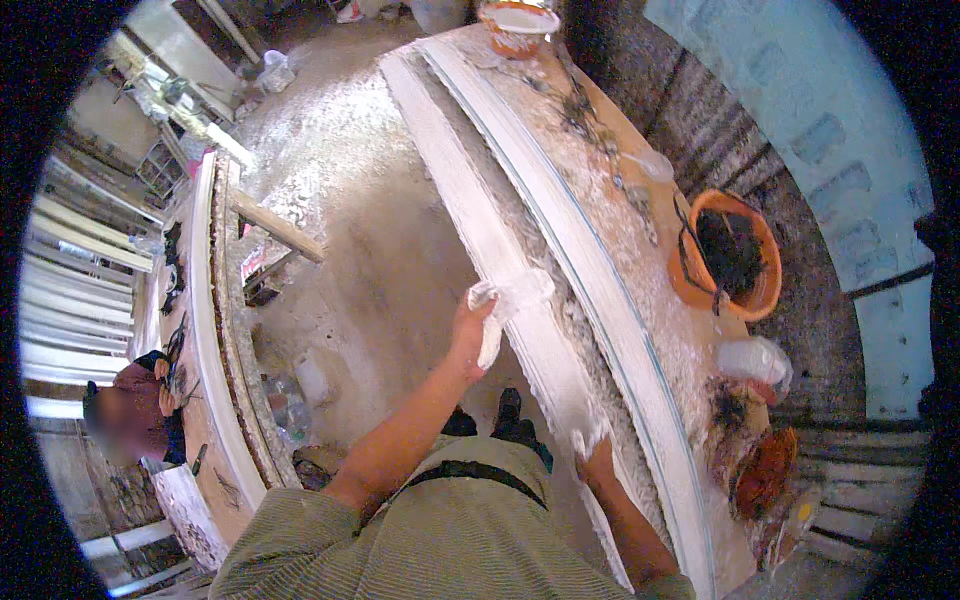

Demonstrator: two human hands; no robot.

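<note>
A long white plaster strip [480,215] runs along the near edge of the bench. Over it my left hand [474,328], its fingers coated white, is closed on a whitish, partly see-through piece [525,293] whose kind I cannot make out. The piece lies across the strip. Closer to my body, my right hand [595,458] rests at the same strip, white paste on its outstretched fingers, and nothing shows in its grip. Beside this strip lies a second, ridged white moulding [590,245], with a rough groove between them.
An orange bucket [765,285] with dark contents stands on the bench [610,180], which is spattered white. Another orange tub [512,45] sits at its far end. At left, a co-worker [140,405] is by a second bench [215,420]. A wooden beam [280,228] juts from it.
</note>
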